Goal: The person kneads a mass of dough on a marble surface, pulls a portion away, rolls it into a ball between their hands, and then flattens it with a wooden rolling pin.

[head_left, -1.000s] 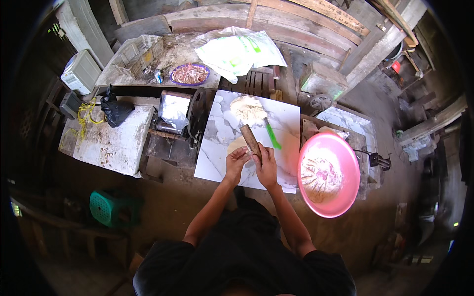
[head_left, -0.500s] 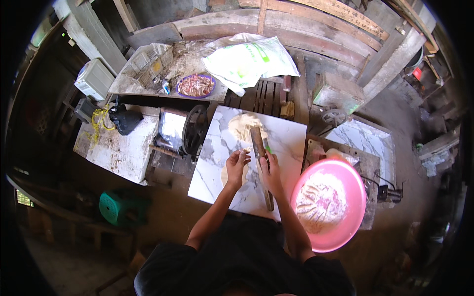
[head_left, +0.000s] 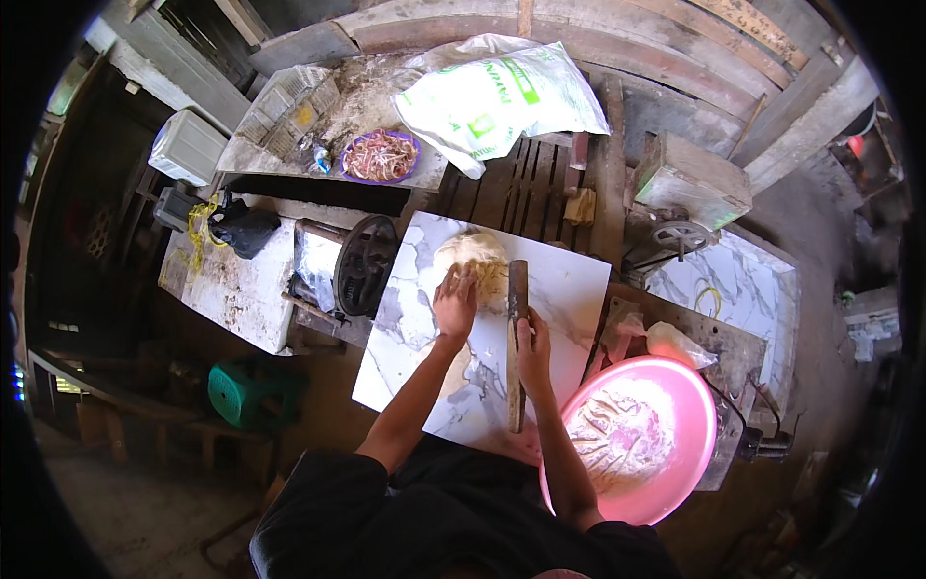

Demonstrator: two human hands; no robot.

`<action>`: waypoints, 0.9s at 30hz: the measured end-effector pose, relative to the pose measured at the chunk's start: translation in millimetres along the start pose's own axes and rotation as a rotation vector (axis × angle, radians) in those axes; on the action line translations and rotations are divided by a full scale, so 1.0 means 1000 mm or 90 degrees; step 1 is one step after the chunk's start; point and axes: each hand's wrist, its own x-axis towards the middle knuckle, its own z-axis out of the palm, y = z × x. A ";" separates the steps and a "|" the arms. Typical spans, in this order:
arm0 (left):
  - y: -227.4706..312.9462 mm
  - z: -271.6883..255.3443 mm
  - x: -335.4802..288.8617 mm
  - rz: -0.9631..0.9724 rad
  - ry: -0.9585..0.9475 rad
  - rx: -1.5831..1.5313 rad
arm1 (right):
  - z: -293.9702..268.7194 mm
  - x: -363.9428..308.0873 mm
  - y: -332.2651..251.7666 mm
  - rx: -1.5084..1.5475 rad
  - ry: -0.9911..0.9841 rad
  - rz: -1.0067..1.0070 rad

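Observation:
On the marbled white board (head_left: 569, 289) in front of me lies a lump of pale dough (head_left: 470, 249). My left hand (head_left: 455, 301) rests against its near edge, fingers stretched out onto it. A thinner, flat piece of dough (head_left: 457, 372) lies nearer me, partly covered by my left forearm. My right hand (head_left: 533, 349) is closed around a worn wooden rolling stick (head_left: 518, 299), which stands lengthwise over the board's right half. To the right, a pink basin (head_left: 690, 454) holds white flour with finger-like ridges in it.
Left of the board stands a roller machine with a dark wheel (head_left: 365, 265). Behind are a white and green sack (head_left: 511, 101) and a purple-rimmed plate of reddish strips (head_left: 381, 157). A green stool (head_left: 253, 394) is on the left; a plastic bag (head_left: 678, 344) lies behind the basin.
My left hand has gone from a pinch above the board to stretched fingers on the dough lump. The stick has shifted right, off the dough, in my right hand; my view has shifted slightly.

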 end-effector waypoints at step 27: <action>0.070 -0.035 -0.026 -0.403 -0.047 -0.647 | 0.000 0.003 0.000 0.031 -0.104 -0.092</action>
